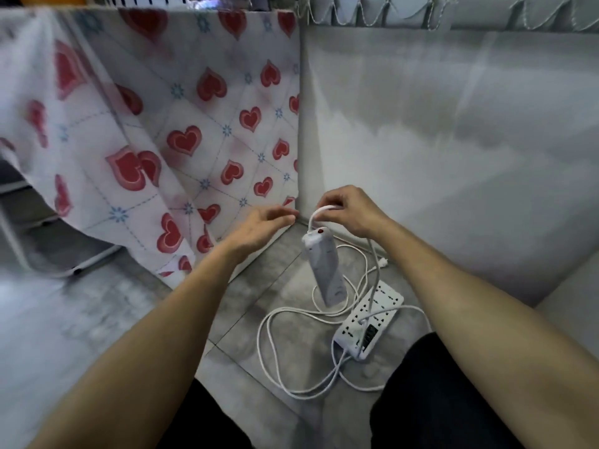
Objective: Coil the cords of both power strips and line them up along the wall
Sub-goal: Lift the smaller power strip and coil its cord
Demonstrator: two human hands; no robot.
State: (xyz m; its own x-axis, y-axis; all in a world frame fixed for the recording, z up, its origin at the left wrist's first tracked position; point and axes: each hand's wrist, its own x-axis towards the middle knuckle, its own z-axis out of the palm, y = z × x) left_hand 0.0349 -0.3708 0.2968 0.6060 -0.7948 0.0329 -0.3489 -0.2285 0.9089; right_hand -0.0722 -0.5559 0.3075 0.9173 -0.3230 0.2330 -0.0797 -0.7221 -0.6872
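Note:
A narrow white power strip [325, 268] with a red switch hangs upright above the floor, dangling from its cord. My right hand [350, 211] pinches that cord just above the strip's top end. My left hand [259, 227] hovers to the left of the strip, fingers spread, holding nothing. A wider white power strip [369, 320] with many sockets lies flat on the grey tiled floor below. Loose white cords [275, 348] from both strips loop and cross on the floor around them. A white plug [382, 262] lies near the wall's foot.
A grey wall [453, 140] rises at the right and meets the floor behind the strips. A heart-patterned cloth [181, 131] hangs on the left down to the floor. A white metal frame [81, 265] stands under the cloth. My dark-clothed knees [434, 403] are at the bottom.

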